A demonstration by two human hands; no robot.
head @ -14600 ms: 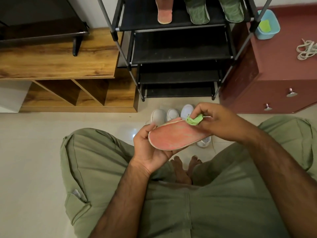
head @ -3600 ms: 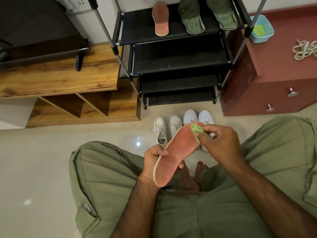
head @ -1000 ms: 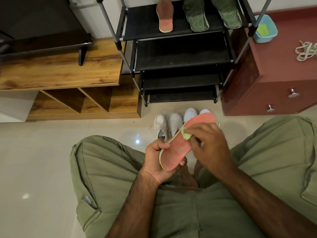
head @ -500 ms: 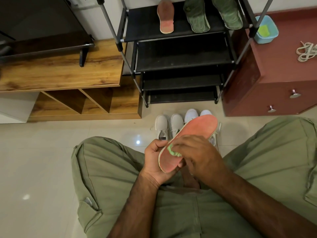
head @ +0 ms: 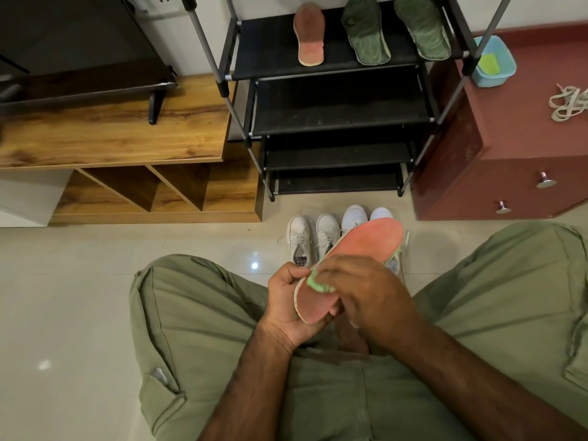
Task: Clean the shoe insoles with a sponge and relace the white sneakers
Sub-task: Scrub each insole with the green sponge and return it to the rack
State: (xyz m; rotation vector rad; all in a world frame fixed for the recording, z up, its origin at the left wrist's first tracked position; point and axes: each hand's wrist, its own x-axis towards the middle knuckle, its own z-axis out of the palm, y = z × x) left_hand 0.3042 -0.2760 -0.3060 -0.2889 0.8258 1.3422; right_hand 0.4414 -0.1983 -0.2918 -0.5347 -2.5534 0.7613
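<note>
My left hand (head: 286, 300) grips the heel end of a pink insole (head: 366, 240) that slants up to the right over my lap. Against the insole's lower half, my right hand (head: 366, 291) pinches a small green sponge (head: 315, 283). Two pairs of white sneakers (head: 299, 237) stand on the floor beyond the insole, partly hidden by it. Another pink insole (head: 309, 35) and two green insoles (head: 366, 30) lie on the top shelf of the black shoe rack (head: 334, 100). White laces (head: 568, 101) sit piled on the red cabinet.
A blue tub (head: 496, 60) with a green sponge inside stands on the red cabinet (head: 509, 148) at right. A wooden TV unit (head: 111, 135) with open cubbies is at left. My legs in green trousers frame the tiled floor.
My right hand has slid the sponge down the insole from its toe end toward the heel. The left hand keeps its grip.
</note>
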